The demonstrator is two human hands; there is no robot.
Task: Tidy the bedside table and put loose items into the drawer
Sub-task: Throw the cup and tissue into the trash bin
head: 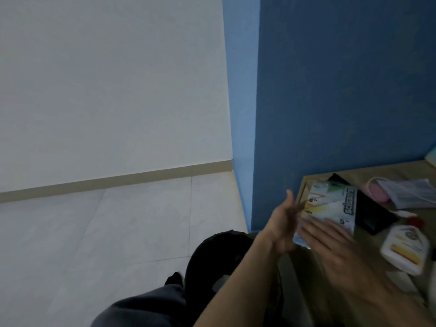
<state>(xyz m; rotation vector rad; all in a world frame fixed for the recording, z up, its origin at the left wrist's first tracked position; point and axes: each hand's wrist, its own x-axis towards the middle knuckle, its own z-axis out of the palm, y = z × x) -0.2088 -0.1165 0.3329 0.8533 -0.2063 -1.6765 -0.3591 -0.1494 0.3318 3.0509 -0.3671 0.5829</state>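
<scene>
Our right hand (335, 251) lay flat (blurred) on the printed packet (330, 204) at the left edge of the bedside table (382, 173), left hand (283, 223) spread alongside; light, floppy and slippery, we judged, best pinched by its edges.

Bare forearms (238, 289), dark grey trousers (144, 308)

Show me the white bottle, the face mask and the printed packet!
white bottle (404, 250): head view, middle of its body.
face mask (410, 193): head view, its grey cloth.
printed packet (330, 204): head view, its bare top face.
</scene>
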